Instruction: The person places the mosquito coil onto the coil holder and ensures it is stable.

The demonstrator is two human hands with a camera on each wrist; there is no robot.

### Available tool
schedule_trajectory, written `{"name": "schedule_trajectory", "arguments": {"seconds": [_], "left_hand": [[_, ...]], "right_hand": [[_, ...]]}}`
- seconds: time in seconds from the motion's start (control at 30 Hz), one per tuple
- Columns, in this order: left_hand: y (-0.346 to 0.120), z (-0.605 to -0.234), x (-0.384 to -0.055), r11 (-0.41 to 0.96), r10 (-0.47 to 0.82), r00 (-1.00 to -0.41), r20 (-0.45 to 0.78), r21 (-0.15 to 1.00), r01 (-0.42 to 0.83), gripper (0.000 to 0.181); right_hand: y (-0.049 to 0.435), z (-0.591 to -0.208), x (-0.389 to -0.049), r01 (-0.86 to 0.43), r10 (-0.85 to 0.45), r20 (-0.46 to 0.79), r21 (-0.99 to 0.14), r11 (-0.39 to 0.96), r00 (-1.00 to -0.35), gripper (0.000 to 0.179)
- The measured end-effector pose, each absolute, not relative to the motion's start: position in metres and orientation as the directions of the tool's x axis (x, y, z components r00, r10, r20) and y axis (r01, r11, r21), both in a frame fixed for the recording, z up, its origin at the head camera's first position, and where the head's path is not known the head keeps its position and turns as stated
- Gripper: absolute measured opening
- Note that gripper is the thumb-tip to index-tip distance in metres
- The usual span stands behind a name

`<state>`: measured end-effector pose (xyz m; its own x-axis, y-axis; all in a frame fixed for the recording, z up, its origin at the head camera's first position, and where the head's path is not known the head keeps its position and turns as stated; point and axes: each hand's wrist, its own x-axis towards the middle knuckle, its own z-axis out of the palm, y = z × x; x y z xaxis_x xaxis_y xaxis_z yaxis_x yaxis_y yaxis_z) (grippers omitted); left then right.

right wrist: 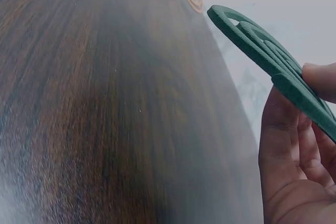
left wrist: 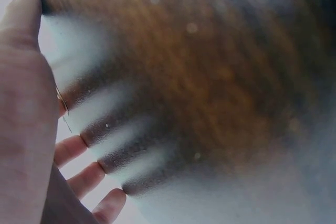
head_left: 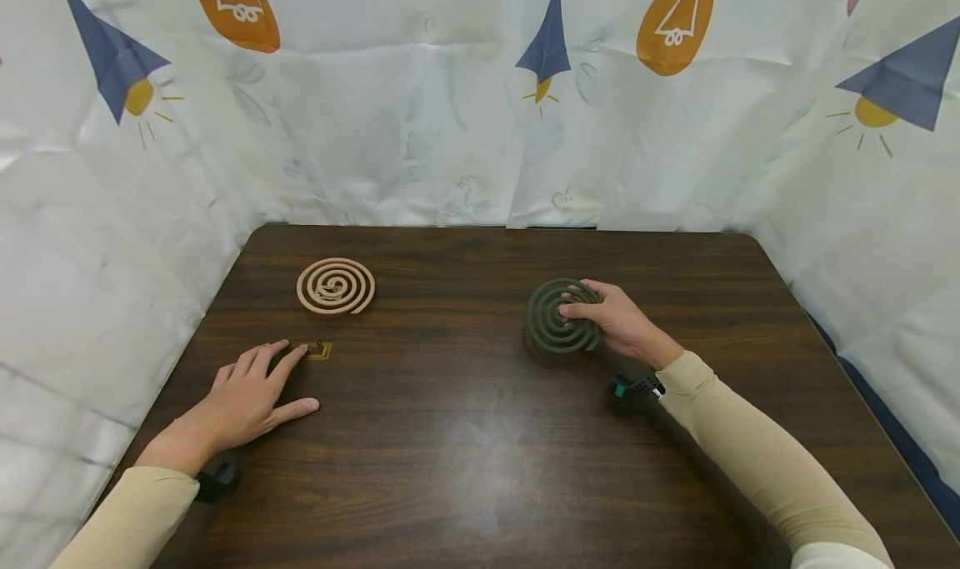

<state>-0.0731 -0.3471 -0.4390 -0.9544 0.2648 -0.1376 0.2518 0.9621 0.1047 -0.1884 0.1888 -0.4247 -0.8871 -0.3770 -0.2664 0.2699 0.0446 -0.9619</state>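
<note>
My right hand [head_left: 630, 327] pinches a green mosquito coil [head_left: 550, 319] near its right side, thumb on the upper face and fingers beneath. The right wrist view shows this coil [right wrist: 252, 51] tilted and raised above the table. Over on the left, my left hand [head_left: 243, 396] rests with spread fingers, fingertips on the tabletop. Right by its index fingertip lies a small gold metal coil stand [head_left: 322, 351]. Farther back, a tan mosquito coil [head_left: 335, 287] lies flat.
The dark wooden table [head_left: 465, 436] has rounded far corners. White printed cloth [head_left: 450, 136] hangs behind it and along both sides. Dark wrist bands are worn on both wrists.
</note>
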Motion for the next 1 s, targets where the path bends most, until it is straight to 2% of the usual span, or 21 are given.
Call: {"name": "schedule_trajectory", "arguments": {"seconds": [0.47, 0.7, 1.0], "left_hand": [[-0.346, -0.439, -0.072, 0.962, 0.263, -0.956, -0.131, 0.104, 0.25, 0.093], [-0.346, -0.439, -0.072, 0.963, 0.261, -0.956, -0.132, 0.107, 0.248, 0.093], [-0.346, -0.439, -0.072, 0.963, 0.263, -0.957, -0.123, 0.1, 0.251, 0.093]], "right_hand": [[0.174, -0.424, -0.188, 0.254, -0.392, -0.252, -0.966, 0.047, -0.885, 0.068], [0.165, -0.425, -0.189, 0.264, -0.408, -0.256, -0.964, 0.038, -0.876, 0.079], [0.149, -0.425, -0.192, 0.261, -0.413, -0.243, -0.965, 0.013, -0.878, 0.051]]}}
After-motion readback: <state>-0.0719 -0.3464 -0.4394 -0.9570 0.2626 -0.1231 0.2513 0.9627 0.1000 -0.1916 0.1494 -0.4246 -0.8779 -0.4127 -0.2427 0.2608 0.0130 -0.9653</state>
